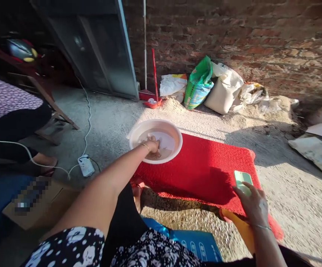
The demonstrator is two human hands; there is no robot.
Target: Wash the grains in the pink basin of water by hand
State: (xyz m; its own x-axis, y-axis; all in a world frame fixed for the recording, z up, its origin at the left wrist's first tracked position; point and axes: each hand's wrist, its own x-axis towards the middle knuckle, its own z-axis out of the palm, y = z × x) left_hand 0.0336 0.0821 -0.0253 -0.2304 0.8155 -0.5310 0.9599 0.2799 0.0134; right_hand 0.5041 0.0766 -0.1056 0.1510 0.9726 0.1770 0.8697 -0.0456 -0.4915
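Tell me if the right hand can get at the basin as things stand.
Probably yes: the red mat looks unobstructed between the right hand and the basin. The left hand is in it, but its right side looks free. The right hand's fingers are on a pale green block.

Left hand (152, 144) half lost in cloudy water (165, 152)
From here, its hold is unreadable inside the round white plastic basin (174, 133), mid-frame; the right hand (252, 202) covers part of a pale-green rectangular slab (242, 178), lower right; the left edge cuts off a person in a purple-patterned top (7, 96); lower-left pixel blocks (33, 194) mask something on brown cardboard (51, 204).
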